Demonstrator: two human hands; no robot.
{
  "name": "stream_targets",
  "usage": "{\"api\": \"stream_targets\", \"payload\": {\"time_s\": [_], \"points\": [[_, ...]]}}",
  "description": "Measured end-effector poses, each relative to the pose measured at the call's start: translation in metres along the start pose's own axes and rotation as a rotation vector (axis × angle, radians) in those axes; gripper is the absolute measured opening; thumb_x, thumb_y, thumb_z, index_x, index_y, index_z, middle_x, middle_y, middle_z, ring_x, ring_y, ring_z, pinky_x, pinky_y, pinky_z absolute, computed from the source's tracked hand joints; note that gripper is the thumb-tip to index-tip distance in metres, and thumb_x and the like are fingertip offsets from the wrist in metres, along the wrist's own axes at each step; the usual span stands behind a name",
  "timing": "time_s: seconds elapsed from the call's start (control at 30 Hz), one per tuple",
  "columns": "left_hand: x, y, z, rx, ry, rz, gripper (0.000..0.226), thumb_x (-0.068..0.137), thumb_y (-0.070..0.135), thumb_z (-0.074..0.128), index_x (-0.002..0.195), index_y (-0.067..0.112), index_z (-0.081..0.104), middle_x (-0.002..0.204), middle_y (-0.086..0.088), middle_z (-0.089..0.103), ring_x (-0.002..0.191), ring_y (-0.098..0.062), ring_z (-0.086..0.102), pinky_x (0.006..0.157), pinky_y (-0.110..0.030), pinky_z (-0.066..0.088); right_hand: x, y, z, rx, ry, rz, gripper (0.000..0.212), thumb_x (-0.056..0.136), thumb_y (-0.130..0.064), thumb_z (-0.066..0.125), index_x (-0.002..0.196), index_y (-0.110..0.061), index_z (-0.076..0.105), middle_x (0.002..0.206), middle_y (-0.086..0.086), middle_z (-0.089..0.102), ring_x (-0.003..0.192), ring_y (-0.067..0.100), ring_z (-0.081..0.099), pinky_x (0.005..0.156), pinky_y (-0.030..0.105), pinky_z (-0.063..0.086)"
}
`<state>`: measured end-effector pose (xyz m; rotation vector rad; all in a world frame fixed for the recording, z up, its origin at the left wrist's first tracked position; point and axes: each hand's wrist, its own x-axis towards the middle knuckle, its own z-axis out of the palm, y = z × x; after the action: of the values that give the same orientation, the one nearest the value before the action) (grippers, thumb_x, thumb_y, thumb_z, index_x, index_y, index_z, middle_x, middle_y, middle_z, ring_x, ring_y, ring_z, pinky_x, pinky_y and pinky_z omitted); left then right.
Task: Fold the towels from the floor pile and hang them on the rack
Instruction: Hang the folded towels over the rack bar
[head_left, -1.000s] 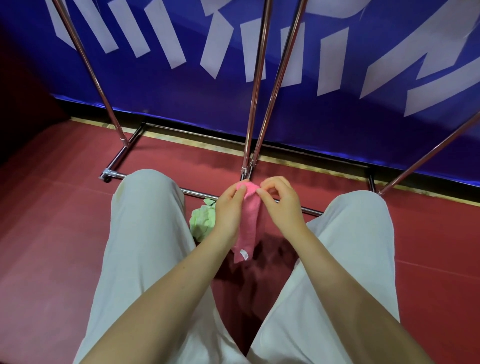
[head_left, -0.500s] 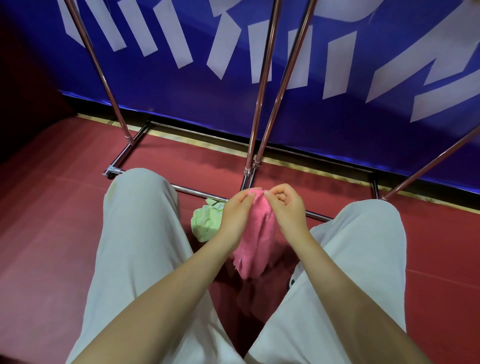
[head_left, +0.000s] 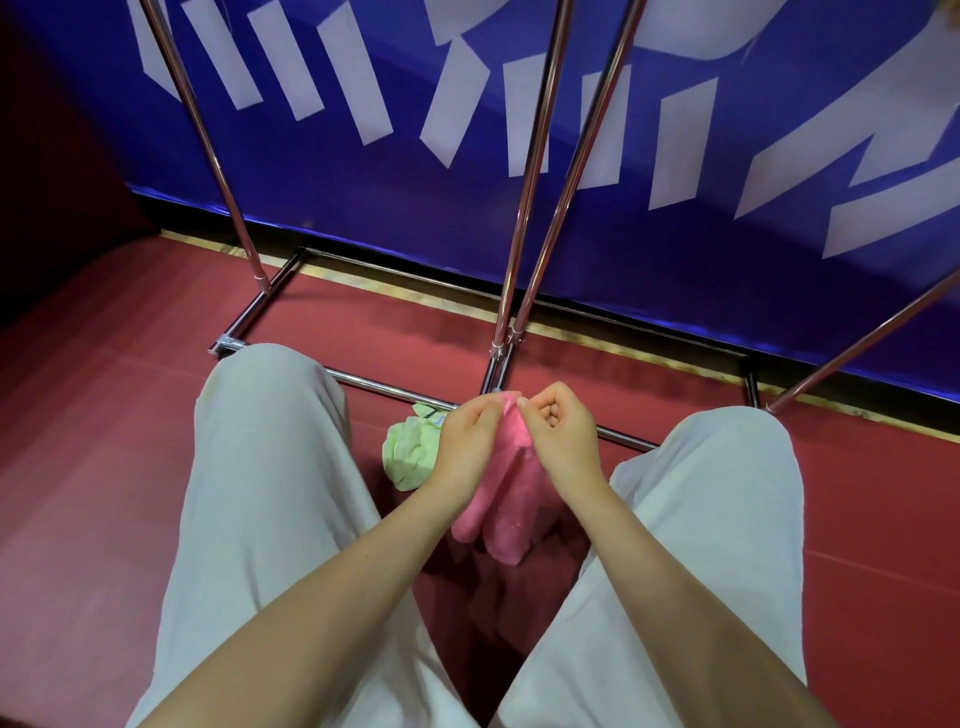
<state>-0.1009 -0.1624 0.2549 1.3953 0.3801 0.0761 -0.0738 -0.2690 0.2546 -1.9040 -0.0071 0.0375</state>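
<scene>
A pink towel (head_left: 506, 506) hangs between my knees, above the red floor. My left hand (head_left: 470, 447) and my right hand (head_left: 563, 439) both pinch its top edge, close together, and the cloth droops in folds below them. A crumpled light green towel (head_left: 410, 457) lies on the floor just left of my left hand, partly hidden behind it. The metal rack (head_left: 524, 218) rises in front of me with slanted chrome poles; its top is out of view.
The rack's base bars (head_left: 374, 384) run along the floor right ahead of my knees. A blue banner wall (head_left: 675, 234) stands behind the rack. My legs in pale trousers (head_left: 270, 493) flank the towels.
The pink towel has spread wider and hangs lower in loose folds. My hands stayed together at its top edge; the view shifted slightly.
</scene>
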Motion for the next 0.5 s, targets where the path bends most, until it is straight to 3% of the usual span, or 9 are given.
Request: {"api": "stream_targets", "payload": {"time_s": [0.17, 0.33, 0.43, 0.5], "points": [[-0.006, -0.002, -0.003, -0.019, -0.056, 0.03, 0.014, 0.095, 0.015, 0.059, 0.099, 0.018, 0.072, 0.099, 0.009, 0.072, 0.093, 0.005, 0.065, 0.08, -0.009, 0.047, -0.001, 0.001, 0.0, 0.035, 0.0, 0.011, 0.027, 0.088, -0.014, 0.063, 0.067, -0.017, 0.047, 0.056, -0.008, 0.042, 0.05, 0.004, 0.035, 0.053, 0.024, 0.033], [0.005, -0.002, -0.01, 0.105, 0.024, 0.093, 0.026, 0.097, 0.011, 0.054, 0.085, 0.03, 0.068, 0.087, 0.016, 0.069, 0.083, 0.011, 0.061, 0.077, -0.007, 0.044, -0.003, -0.002, 0.001, 0.066, -0.059, -0.057, 0.017, 0.088, -0.013, 0.064, 0.075, -0.011, 0.054, 0.062, -0.005, 0.048, 0.057, 0.004, 0.041, 0.057, 0.019, 0.037], [0.009, 0.002, -0.014, 0.183, 0.017, 0.163, 0.024, 0.098, 0.008, 0.048, 0.088, 0.023, 0.065, 0.087, 0.014, 0.064, 0.076, 0.017, 0.056, 0.073, -0.004, 0.04, -0.006, -0.002, 0.0, 0.105, -0.139, -0.09, 0.013, 0.09, -0.01, 0.062, 0.08, -0.008, 0.055, 0.064, -0.003, 0.047, 0.056, 0.002, 0.04, 0.055, 0.015, 0.035], [0.014, 0.007, -0.02, 0.212, 0.027, 0.201, 0.02, 0.099, 0.008, 0.046, 0.095, 0.016, 0.064, 0.089, 0.011, 0.063, 0.076, 0.017, 0.054, 0.073, -0.005, 0.04, -0.006, 0.005, 0.0, 0.042, -0.202, -0.106, 0.018, 0.091, -0.011, 0.061, 0.075, -0.016, 0.053, 0.064, -0.007, 0.045, 0.056, 0.001, 0.037, 0.055, 0.015, 0.032]]}}
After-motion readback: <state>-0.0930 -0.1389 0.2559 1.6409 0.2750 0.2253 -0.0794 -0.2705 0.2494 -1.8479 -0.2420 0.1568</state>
